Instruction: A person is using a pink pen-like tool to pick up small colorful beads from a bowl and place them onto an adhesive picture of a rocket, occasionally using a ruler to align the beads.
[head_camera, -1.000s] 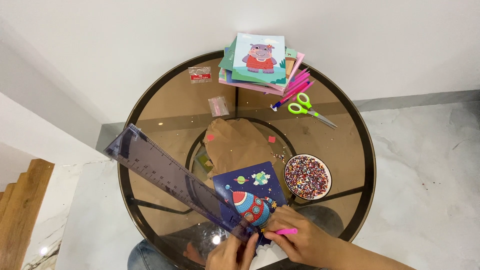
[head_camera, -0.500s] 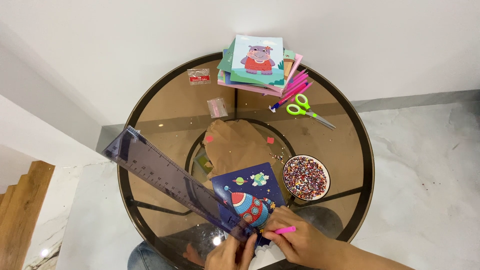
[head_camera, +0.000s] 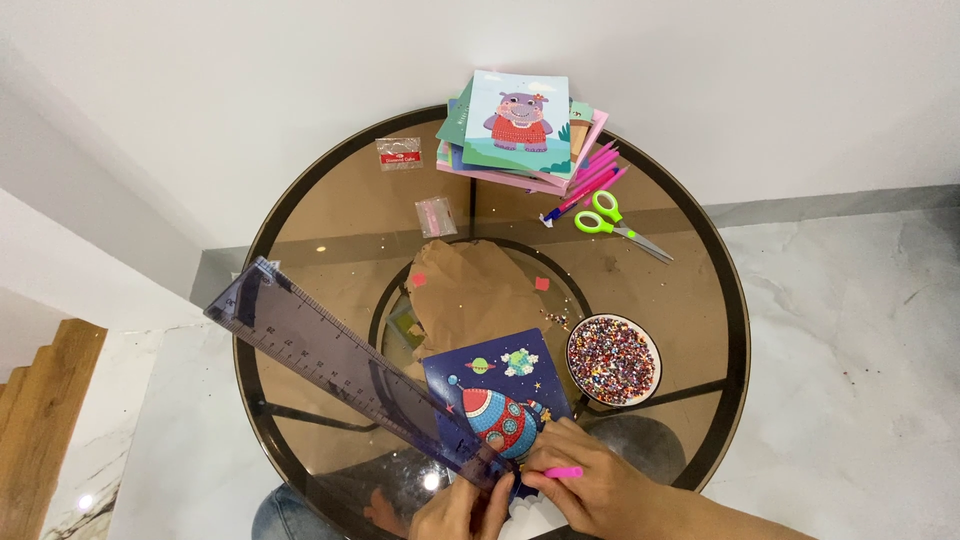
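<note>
At the near edge of the round glass surface (head_camera: 320, 210), both hands work over a dark blue card (head_camera: 495, 395) printed with a rocket and planets. The left hand (head_camera: 465, 508) is closed around the near end of a long, see-through purple ruler (head_camera: 350, 375), which runs diagonally from the hand up toward the far left and lies across the card's left edge. The right hand (head_camera: 600, 485) sits just right of it, its fingers pinched shut on a pink pen (head_camera: 562, 472) whose tip points left, at the card's near edge; the hand rests on the card's near right corner.

Just right of the card stands a round bowl (head_camera: 613, 360) full of small mixed-colour beads. Beyond the card lies a crumpled piece of brown paper (head_camera: 475, 290), with a few small pink scraps beside it. On the far side of the surface a stack of picture cards (head_camera: 520, 130) has a hippo design on top, with pink pens poking out from its right side. Green-handled scissors (head_camera: 612, 222) lie near the stack, to its right. Two small clear packets (head_camera: 400, 153) lie left of the stack.
</note>
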